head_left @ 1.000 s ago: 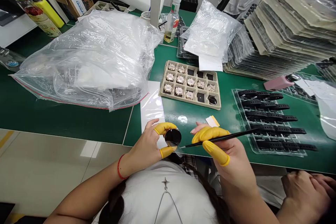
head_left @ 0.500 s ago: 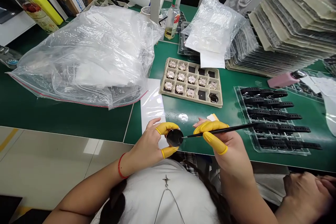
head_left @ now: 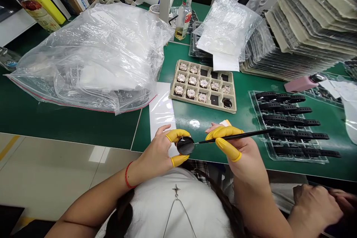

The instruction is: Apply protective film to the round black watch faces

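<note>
Between the yellow-cotted thumb and finger of my left hand [head_left: 158, 152] is a round watch case [head_left: 185, 145] with a glossy dark face turned up. My right hand [head_left: 237, 148], also in yellow finger cots, grips a thin black brush-like tool [head_left: 245, 134]. The tool's fine tip meets or nearly meets the right rim of the face; I cannot tell if it touches. Beyond my hands lies a beige compartment tray [head_left: 203, 106] with several rose-gold watch cases and one dark round piece [head_left: 227, 103] in its near right compartment.
A clear tray of black watch straps [head_left: 292, 122] lies to the right, below a pink bottle [head_left: 302, 83]. A big plastic bag [head_left: 92, 55] covers the left bench. Stacked trays [head_left: 306, 26] rise at back right. Another person's hands [head_left: 315, 206] are at lower right.
The reflection on the dark watch face has shifted, showing a slight tilt. The tool's tip has moved a little upward. The other person's hands have moved slightly left.
</note>
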A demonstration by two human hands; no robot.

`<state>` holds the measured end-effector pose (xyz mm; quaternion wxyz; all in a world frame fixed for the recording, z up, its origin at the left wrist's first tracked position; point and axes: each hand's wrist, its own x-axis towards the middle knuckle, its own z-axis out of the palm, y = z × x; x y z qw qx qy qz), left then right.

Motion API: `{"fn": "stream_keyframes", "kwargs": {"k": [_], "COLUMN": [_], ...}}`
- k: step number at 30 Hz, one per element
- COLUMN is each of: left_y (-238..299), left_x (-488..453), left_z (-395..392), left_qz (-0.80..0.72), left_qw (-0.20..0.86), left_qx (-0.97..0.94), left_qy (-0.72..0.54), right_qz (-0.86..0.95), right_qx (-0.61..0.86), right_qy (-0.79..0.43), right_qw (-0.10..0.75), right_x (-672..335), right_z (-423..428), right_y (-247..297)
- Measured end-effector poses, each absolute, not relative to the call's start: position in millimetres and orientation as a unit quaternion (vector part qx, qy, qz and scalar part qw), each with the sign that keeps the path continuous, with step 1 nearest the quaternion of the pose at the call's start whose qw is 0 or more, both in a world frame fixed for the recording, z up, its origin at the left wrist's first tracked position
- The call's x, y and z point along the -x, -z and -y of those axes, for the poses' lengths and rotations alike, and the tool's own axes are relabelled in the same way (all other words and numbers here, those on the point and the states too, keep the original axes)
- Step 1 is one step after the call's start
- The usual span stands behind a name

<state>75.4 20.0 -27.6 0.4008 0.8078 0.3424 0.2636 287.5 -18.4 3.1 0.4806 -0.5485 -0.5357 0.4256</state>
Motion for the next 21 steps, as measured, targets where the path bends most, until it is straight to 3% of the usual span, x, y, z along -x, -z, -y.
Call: {"fn": "stream_keyframes", "kwargs": {"k": [21], "left_y": [25.9], "left_x": [-77.5], "left_z": [-20.3], "left_qz": [-0.327], "left_qw": [0.388], "left_qx": [-0.824], "left_qy": [-0.252], "right_qz": [0.527], "right_qx": [0.555], "right_qy": [-0.439], "right_qw": [0.47], "right_x": [-296.6], "right_z": [17.1], "right_y": [6.0]}}
